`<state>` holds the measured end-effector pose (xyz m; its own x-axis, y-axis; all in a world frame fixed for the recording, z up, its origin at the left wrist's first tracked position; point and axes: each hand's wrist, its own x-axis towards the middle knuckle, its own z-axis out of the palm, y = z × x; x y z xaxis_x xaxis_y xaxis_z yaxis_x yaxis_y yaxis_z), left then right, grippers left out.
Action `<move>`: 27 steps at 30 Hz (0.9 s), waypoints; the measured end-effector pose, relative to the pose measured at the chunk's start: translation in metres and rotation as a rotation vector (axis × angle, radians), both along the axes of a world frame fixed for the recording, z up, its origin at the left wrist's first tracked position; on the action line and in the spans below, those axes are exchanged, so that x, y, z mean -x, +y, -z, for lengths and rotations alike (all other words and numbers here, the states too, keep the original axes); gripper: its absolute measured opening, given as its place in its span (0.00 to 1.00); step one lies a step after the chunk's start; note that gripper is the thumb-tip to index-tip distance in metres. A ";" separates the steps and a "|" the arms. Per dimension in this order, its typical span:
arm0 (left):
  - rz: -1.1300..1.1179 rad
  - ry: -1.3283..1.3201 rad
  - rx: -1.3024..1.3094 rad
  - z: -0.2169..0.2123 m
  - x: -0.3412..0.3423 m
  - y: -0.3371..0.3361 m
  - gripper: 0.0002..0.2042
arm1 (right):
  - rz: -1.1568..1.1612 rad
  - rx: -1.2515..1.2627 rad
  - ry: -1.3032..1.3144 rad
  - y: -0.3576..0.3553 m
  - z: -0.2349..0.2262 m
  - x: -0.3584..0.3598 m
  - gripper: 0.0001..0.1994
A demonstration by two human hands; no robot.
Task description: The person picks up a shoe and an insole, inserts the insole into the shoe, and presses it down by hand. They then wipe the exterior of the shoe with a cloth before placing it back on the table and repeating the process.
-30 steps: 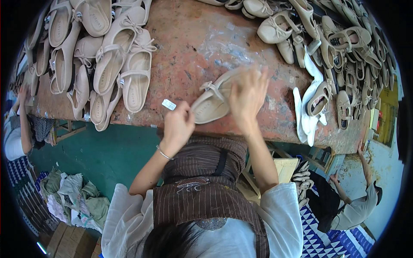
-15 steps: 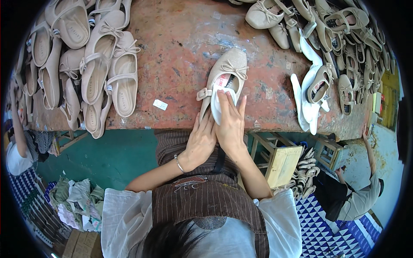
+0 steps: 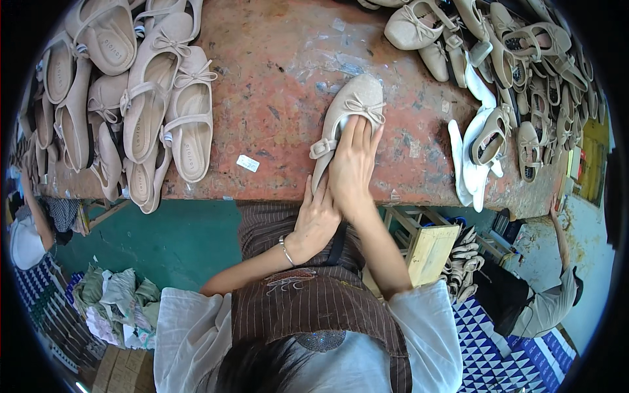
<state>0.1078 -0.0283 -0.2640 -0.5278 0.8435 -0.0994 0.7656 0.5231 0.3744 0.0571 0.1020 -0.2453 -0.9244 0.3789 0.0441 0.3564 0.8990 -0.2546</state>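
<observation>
At the far left a heap of beige shoes lies on the worn red table, well apart from the work. A small white tag lies near the table's front edge.

The left hand sits at the table edge with its fingers extended and close together, pressed against the heel end of the single shoe; whether the thumb hooks under the shoe is hidden. The shoe lies toe away from the person, bow up, at the table's middle. The right hand lies flat on top of it, fingers straight and together, covering the opening and reaching just short of the bow; it grips nothing, it presses.

To do this well, the left hand should brace the heel so the shoe cannot slide, while the right palm presses evenly from heel to toe without creasing the bow.

To the right lie white insoles and more shoes.
</observation>
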 end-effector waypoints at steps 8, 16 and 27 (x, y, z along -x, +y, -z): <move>0.010 -0.188 -0.066 -0.001 0.002 -0.002 0.24 | -0.113 -0.178 0.036 -0.006 -0.010 -0.007 0.18; -0.022 0.028 -0.056 0.001 0.005 0.001 0.23 | -0.031 -0.257 0.211 0.009 0.021 0.010 0.22; -0.286 -0.018 -0.323 -0.018 0.043 0.029 0.19 | -0.251 0.335 0.311 0.049 0.006 -0.008 0.09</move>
<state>0.0651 0.0003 -0.2457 -0.7456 0.6526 0.1348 0.5987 0.5672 0.5656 0.0653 0.1506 -0.2515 -0.9510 0.1875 0.2459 0.0015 0.7982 -0.6024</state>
